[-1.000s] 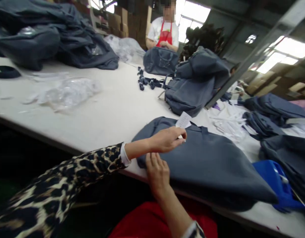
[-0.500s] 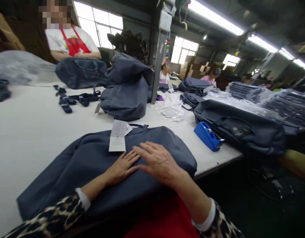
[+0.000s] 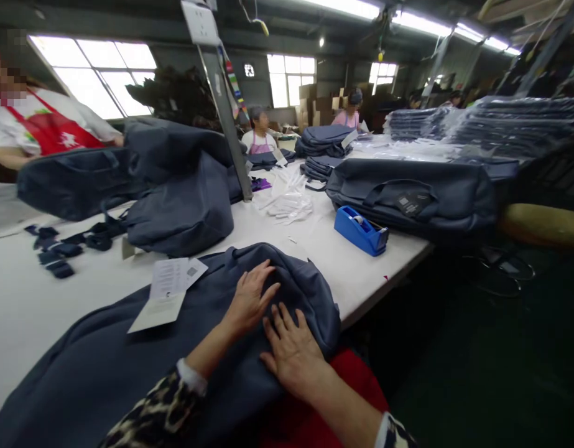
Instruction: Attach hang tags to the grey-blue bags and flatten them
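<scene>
A dark blue bag [image 3: 104, 348] lies flat along the table's front edge, close to my body. My left hand [image 3: 250, 297] rests on its upper side toward the right end, fingers stretched out. Just right of it, my right hand [image 3: 293, 351] presses flat on the same bag with fingers spread. Neither hand grips anything. Paper tags [image 3: 168, 286], one with a printed code, lie on the bag left of my hands. Creases run in the cloth around my fingers.
On the white table [image 3: 310, 242] are a blue tape dispenser [image 3: 361, 231], another dark bag [image 3: 408, 186], stacked bags [image 3: 188, 199] and dark straps [image 3: 58, 249]. A metal post [image 3: 228, 118] rises behind. A co-worker in a red apron [image 3: 67, 134] stands at left. Plastic-wrapped piles [image 3: 510, 130] are at right.
Both hands have shifted along the bag toward its right end and moved apart from their overlap. The view has turned right. The tags now lie more to the left.
</scene>
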`<state>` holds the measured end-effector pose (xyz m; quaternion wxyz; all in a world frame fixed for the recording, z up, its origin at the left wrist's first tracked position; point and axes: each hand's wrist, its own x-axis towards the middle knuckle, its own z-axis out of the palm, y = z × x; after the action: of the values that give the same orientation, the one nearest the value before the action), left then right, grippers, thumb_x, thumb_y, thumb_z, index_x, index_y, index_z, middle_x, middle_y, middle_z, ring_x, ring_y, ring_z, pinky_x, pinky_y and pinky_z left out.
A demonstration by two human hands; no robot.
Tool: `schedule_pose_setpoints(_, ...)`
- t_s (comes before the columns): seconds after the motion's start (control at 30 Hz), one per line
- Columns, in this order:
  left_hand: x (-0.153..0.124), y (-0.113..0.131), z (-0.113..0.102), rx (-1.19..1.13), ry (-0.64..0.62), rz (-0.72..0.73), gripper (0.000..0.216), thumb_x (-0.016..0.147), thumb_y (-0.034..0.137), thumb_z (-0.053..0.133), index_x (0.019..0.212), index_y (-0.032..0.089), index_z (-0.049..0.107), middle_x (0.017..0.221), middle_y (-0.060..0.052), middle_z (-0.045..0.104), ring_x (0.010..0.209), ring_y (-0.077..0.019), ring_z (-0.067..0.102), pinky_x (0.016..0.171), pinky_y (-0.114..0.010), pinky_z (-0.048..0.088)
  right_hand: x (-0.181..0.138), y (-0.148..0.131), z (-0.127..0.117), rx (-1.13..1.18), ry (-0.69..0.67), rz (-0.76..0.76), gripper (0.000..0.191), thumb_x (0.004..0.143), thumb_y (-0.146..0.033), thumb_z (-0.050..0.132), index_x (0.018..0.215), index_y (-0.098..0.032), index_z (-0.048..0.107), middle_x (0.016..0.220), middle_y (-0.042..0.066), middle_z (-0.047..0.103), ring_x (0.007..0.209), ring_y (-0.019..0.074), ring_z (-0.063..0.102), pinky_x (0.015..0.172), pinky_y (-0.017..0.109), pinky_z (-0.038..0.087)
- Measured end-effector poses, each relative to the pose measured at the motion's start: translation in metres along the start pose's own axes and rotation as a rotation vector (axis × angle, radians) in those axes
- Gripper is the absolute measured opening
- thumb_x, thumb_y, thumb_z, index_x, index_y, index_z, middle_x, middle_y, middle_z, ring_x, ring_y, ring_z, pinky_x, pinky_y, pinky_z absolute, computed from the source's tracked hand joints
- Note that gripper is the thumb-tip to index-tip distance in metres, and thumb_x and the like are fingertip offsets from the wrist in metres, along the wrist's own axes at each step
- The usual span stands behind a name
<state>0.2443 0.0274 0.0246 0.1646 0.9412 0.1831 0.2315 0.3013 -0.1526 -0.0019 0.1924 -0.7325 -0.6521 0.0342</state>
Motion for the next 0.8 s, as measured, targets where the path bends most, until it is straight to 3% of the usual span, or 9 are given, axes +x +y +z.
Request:
schedule_pose_setpoints(0.1, 0.016, 0.005, 0.044, -0.015, 0.046, -0.051, 0.038, 0.099, 0.044, 0.042, 0.129, 0.021, 0.044, 0.156, -0.015, 0.037, 0.145, -0.0275, 0.033, 0.119, -0.062, 0.016, -0.003, -0.004, 0.007, 0.031, 0.03, 0.007, 0.064, 0.098, -0.048, 0.046, 0.147, -0.007, 0.04, 0.155, 0.022, 0.035, 0.147, 0.036, 0.025, 0.116, 0.058, 0.027)
schedule_pose_setpoints(0.2, 0.013, -0.007, 0.064, -0.038, 0.028, -0.07, 0.036, 0.101, 0.044, 0.038, 0.13, 0.022, 0.039, 0.157, -0.014, 0.035, 0.147, -0.0246, 0.031, 0.121, -0.06, 0.013, -0.009, -0.011, 0.006, 0.048, 0.07, 0.006, 0.06, 0.097, -0.048, 0.05, 0.139, -0.006, 0.048, 0.147, 0.024, 0.046, 0.14, 0.0371, 0.039, 0.11, 0.056, 0.037)
schedule_pose_setpoints(0.27, 0.01, -0.014, 0.065, -0.046, 0.008, -0.077, 0.037, 0.101, 0.045, 0.036, 0.131, 0.023, 0.038, 0.157, -0.013, 0.035, 0.147, -0.0235, 0.031, 0.122, -0.058, 0.011, -0.017, -0.013, -0.009, 0.107, 0.153, -0.14, 0.046, 0.096, -0.046, 0.052, 0.127, -0.012, 0.058, 0.137, 0.017, 0.059, 0.13, 0.0315, 0.052, 0.104, 0.047, 0.045)
schedule_pose_setpoints(0.37, 0.01, -0.015, 0.059, -0.07, -0.015, -0.101, 0.036, 0.102, 0.046, 0.033, 0.13, 0.023, 0.037, 0.156, -0.013, 0.036, 0.146, -0.0239, 0.032, 0.122, -0.058, 0.01, -0.036, 0.002, -0.049, 0.35, 0.428, -0.439, 0.028, 0.098, -0.039, 0.053, 0.117, -0.021, 0.062, 0.122, 0.004, 0.07, 0.114, 0.0166, 0.063, 0.094, 0.028, 0.051)
schedule_pose_setpoints(0.4, 0.011, -0.014, 0.057, -0.084, -0.02, -0.109, 0.036, 0.102, 0.046, 0.033, 0.13, 0.024, 0.037, 0.156, -0.013, 0.036, 0.146, -0.0243, 0.033, 0.122, -0.058, 0.01, -0.043, 0.012, -0.063, 0.452, 0.51, -0.399, 0.026, 0.098, -0.034, 0.054, 0.119, -0.021, 0.061, 0.119, 0.004, 0.071, 0.111, 0.0147, 0.064, 0.093, 0.026, 0.051)
schedule_pose_setpoints(0.47, 0.012, -0.009, 0.053, -0.113, -0.026, -0.123, 0.037, 0.101, 0.046, 0.033, 0.131, 0.024, 0.037, 0.155, -0.012, 0.037, 0.145, -0.0251, 0.033, 0.122, -0.059, 0.009, -0.052, 0.039, -0.082, 0.641, 0.629, -0.024, 0.022, 0.098, -0.028, 0.053, 0.116, -0.024, 0.064, 0.11, 0.004, 0.073, 0.103, 0.0162, 0.067, 0.088, 0.029, 0.053)
schedule_pose_setpoints(0.53, 0.013, -0.005, 0.05, -0.146, -0.012, -0.137, 0.04, 0.101, 0.047, 0.035, 0.134, 0.025, 0.037, 0.153, -0.012, 0.039, 0.144, -0.0259, 0.035, 0.122, -0.059, 0.011, -0.052, 0.071, -0.088, 0.818, 0.642, 0.402, 0.02, 0.097, -0.035, 0.053, 0.107, -0.025, 0.067, 0.101, 0.005, 0.073, 0.093, 0.0195, 0.068, 0.08, 0.032, 0.054)
schedule_pose_setpoints(0.6, 0.013, -0.001, 0.047, -0.188, 0.021, -0.158, 0.043, 0.1, 0.048, 0.037, 0.136, 0.024, 0.038, 0.148, -0.011, 0.045, 0.141, -0.0265, 0.038, 0.122, -0.058, 0.016, -0.04, 0.102, -0.081, 0.974, 0.567, 0.598, 0.029, 0.094, -0.047, 0.055, 0.102, -0.022, 0.068, 0.099, 0.007, 0.072, 0.09, 0.0219, 0.068, 0.076, 0.034, 0.053)
schedule_pose_setpoints(0.8, 0.012, 0.002, 0.039, -0.274, 0.07, -0.223, 0.045, 0.099, 0.05, 0.039, 0.136, 0.024, 0.043, 0.139, -0.011, 0.051, 0.134, -0.0281, 0.044, 0.117, -0.055, 0.028, 0.045, 0.157, -0.063, 1.019, 0.301, 0.344, 0.042, 0.092, -0.053, 0.055, 0.116, -0.02, 0.064, 0.116, 0.008, 0.068, 0.107, 0.0216, 0.062, 0.092, 0.036, 0.047)
